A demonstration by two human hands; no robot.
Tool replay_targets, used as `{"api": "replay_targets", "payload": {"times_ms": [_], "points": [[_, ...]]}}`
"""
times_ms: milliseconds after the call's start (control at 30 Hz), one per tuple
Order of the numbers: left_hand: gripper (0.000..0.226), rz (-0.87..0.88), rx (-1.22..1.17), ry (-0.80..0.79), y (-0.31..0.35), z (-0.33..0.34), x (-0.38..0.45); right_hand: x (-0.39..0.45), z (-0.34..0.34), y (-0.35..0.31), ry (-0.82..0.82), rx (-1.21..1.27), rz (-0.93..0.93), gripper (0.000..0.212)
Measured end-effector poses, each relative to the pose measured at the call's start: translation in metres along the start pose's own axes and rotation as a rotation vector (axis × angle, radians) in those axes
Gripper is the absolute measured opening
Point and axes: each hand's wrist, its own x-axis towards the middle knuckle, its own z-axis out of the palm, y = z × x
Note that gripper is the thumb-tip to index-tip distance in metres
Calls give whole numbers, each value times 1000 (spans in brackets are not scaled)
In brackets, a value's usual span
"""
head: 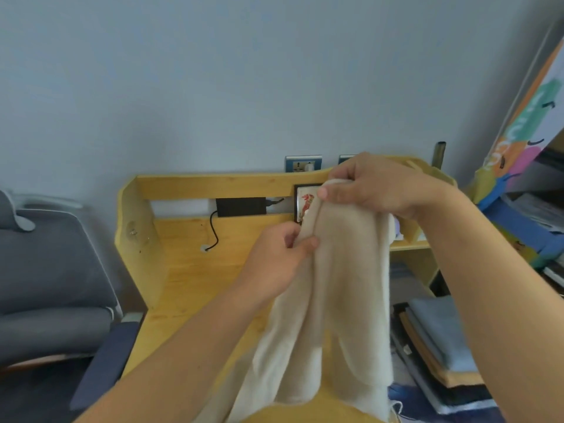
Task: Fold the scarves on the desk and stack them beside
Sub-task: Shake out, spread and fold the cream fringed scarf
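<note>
- One cream scarf (335, 285) is up in the air in front of me, lifted off the wooden surface (195, 270) so its length can drop free and I can find the edges to match before folding.
- My right hand (378, 184) holds the top of it, fingers curled over the bunched upper end with the thumb pressed against the front; that is the high point from which the cloth hangs.
- My left hand (280, 257) sits lower and to the left, pinching a side edge between thumb and fingers, I think to draw that edge out and straighten the fall.
- It looks soft, thick and slightly fuzzy, hanging in long vertical folds; the bottom splits into two lobes, and a loose thread or fringe shows at the lower right.
- Beside it on my right lies a stack of folded cloths (439, 346), blue-grey on top, tan and dark beneath, likely where this one goes.
- Behind, a black power adapter (241, 206) trails its cable onto the wood.
</note>
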Motion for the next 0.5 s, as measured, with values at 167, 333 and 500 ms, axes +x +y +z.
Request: {"api": "replay_targets", "payload": {"times_ms": [167, 333, 500], "points": [[32, 156, 252, 107, -12, -50, 0, -7, -4, 18, -176, -159, 98, 25], [35, 229, 702, -19, -2, -124, 29, -7, 24, 66, -523, -339, 435, 8], [20, 82, 1043, -106, 3, -146, 62, 3, 2, 128, -207, -651, 703, 15]]}}
